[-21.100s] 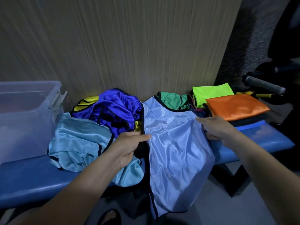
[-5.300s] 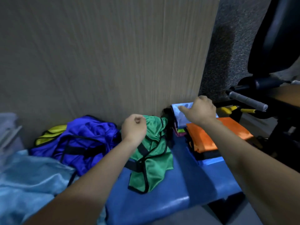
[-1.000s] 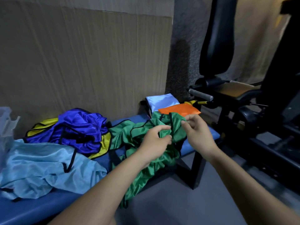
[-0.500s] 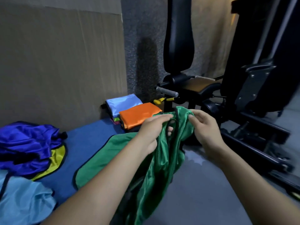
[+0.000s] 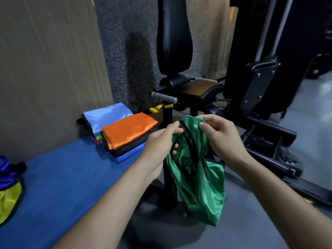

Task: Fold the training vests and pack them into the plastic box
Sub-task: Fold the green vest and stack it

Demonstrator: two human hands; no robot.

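Both forearms reach forward and slightly inward, wrists raised, so the two hands meet at the top of the green vest (image 5: 197, 178). The left hand (image 5: 158, 146) shows its back, fingers curled, pinching the vest's upper edge between thumb and forefinger, with a loop of black trim passing under its fingers. The right hand (image 5: 221, 139) faces it from the other side — fingers bent, thumb and fingertips gripping the same bunched top edge. The vest hangs free below both hands, off the bench (image 5: 59, 180), its lower part dangling above the grey floor (image 5: 251, 229).

Just beyond the left hand lies the folded stack (image 5: 125, 135) on the blue bench — orange on top, with dark and blue layers beneath, and a light blue folded vest (image 5: 106, 114) behind it. Far to the left of the left forearm, unfolded blue and yellow vests (image 5: 7, 186) show at the frame's edge. Beyond the right hand stands a black gym machine (image 5: 265, 83).
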